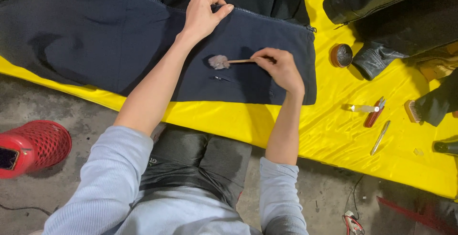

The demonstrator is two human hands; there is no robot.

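My right hand (pixel 280 67) is closed round the wooden handle of a small brush (pixel 228 62), fingers curled tight, thumb side toward the handle. Brush head is pale & fluffy, pressed down on the dark navy jacket (pixel 119 49), approx mid-panel, just above a small metal bit (pixel 219 78) on the fabric. My left hand (pixel 202 16) sits further up, fingers bent, thumb & forefinger pinching the cloth right at the zip (pixel 267 14) edge, pinning it flat. Not holding anything else w/ that hand.

Jacket lies spread across a yellow sheet (pixel 305 135) on a concrete floor (pixel 57 201). To the right of the jacket, on the sheet: a small round open tin (pixel 341 55), near the jacket corner but not touching. Further down, a red-handled tool (pixel 374 114) w/ a pale small bottle (pixel 363 108) touching it, then a metal pen-like tool (pixel 380 137) just below. A wooden brush (pixel 412 111) sits at far right, partly under black leather (pixel 381 56). Red mesh shoe (pixel 36 145) off the sheet, at left on the floor.
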